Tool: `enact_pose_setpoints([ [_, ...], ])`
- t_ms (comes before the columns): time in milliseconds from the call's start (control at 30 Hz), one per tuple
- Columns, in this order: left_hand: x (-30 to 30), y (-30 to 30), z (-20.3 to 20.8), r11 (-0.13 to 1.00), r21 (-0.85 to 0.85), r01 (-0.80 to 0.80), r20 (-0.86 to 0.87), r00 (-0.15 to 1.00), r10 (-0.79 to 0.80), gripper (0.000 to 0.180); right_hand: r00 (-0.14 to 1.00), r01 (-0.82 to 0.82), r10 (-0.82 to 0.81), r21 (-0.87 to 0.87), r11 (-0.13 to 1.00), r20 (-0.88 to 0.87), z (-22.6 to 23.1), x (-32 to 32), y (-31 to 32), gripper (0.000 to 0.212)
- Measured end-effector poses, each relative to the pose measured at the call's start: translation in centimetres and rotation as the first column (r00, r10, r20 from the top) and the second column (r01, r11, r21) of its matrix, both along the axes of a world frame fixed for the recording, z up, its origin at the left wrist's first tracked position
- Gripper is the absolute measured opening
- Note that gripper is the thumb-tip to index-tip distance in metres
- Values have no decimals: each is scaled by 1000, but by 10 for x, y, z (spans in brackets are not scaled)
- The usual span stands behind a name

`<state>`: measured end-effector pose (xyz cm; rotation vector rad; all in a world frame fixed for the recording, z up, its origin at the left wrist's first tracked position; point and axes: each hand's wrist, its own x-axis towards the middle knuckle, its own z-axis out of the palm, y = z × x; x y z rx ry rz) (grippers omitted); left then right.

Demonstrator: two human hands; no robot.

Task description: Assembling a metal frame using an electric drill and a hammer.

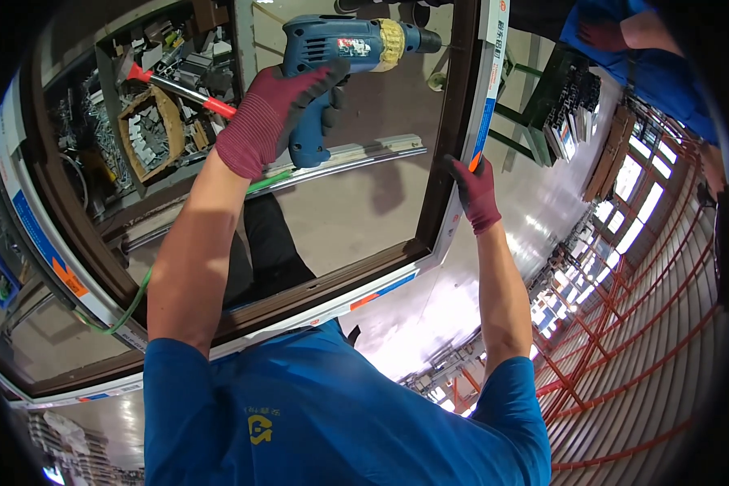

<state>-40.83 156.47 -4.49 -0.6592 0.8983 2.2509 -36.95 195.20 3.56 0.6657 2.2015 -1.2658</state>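
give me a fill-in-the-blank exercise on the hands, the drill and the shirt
The blue pistol-shaped power drill is held by the person's ____ gloved hand.
The maroon-gloved right hand touches the white-edged rectangular frame, whose inner part is dark ____.
The ring-shaped collar near the drill's dark chuck is coloured ____.
The person's short-sleeved cloth shirt is coloured ____.
Missing words: left; brown; yellow; blue.
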Motion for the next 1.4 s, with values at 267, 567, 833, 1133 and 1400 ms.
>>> enact_pose_setpoints([
  [267,-4,1,2,998,-56,26,22,999,-25,44,1000,18,-18,3,1000,-13,0,1,-9,33],
  [567,-4,4,7,994,-104,26,17,1000,-24,43,999,-40,40,58,998,4,3,-2,-8,33],
  [833,-11,12,7,994,-107,33,0,999,-33,42,1000,21,-21,18,1000,-7,-3,2,-5,35],
  [1133,-7,18,5,995,-98,17,42,999,-13,41,1000,1,0,35,999,-31,-4,1,-4,33],
  [1400,-3,18,7,998,-53,-25,15,1000,26,40,999,2,-1,38,999,-43,-3,1,-7,33],
])
